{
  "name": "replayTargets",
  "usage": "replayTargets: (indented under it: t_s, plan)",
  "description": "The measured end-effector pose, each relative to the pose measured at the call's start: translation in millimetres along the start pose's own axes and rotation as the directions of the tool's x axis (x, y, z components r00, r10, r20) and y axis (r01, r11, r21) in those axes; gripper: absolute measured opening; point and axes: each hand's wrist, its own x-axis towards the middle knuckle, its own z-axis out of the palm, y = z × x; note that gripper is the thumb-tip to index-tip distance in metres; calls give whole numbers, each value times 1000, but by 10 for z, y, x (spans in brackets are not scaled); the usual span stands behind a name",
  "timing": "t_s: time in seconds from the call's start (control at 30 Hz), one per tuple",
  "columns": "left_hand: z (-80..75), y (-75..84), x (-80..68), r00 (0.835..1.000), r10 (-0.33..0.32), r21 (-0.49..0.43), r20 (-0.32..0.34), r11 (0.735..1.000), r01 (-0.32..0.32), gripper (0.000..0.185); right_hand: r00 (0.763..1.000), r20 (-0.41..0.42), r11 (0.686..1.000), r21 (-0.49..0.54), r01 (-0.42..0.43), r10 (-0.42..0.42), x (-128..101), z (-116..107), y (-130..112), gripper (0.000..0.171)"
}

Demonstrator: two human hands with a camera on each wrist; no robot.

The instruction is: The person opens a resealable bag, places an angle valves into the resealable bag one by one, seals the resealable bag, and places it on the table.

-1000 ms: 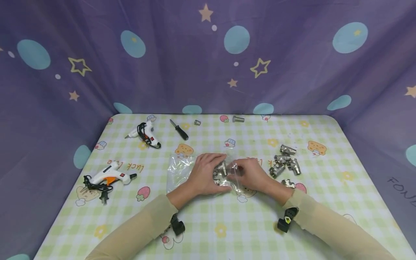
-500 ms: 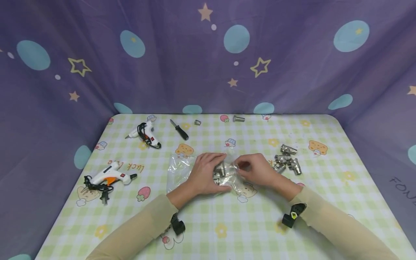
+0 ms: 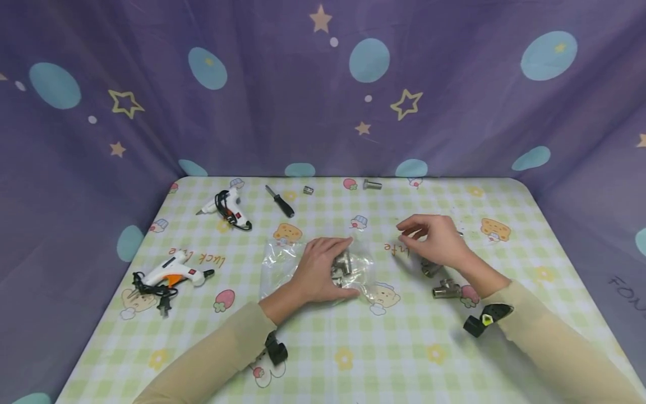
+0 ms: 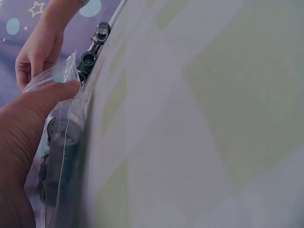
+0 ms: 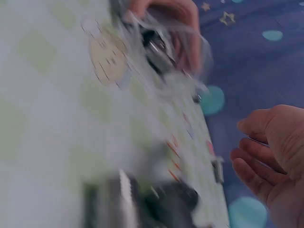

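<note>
Centrally, on my feed, the left hand (image 3: pixel 320 272) grasps a clear plastic bag (image 3: pixel 280 269), metal fittings (image 3: pixel 345 262) inside, resting on the checked tabletop (image 3: pixel 383 342). To its right, I see the right hand (image 3: pixel 434 240) hovering, fingers loosely bent, holding nothing, near loose metal tees (image 3: pixel 446 289).

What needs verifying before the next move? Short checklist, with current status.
1. Clear bag held: ok, left hand grips it.
2. Right hand free: ok, nothing visible in its fingers.
3. Loose metal fittings fully in sight: not ok, the right hand covers some in the head view.
4. Bagged fittings countable: cannot tell, the left hand hides part of the bag.
5. Screwdriver and glue guns off the bag: ok, all lie apart from it.
</note>
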Motion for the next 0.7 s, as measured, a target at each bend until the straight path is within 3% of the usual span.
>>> replayTargets:
  t_s: [0.3,0.7]
  plan:
    - [-4,-3,-4,1000,-2,-14,20,1000,3,112,995,-97,990,-135,-41,28,-83,-460,264,20]
    - [-14,-29,-2,999,36,-15,23,999,-36,111,979,2,951,-236,-200,206,-233,-592,563,33]
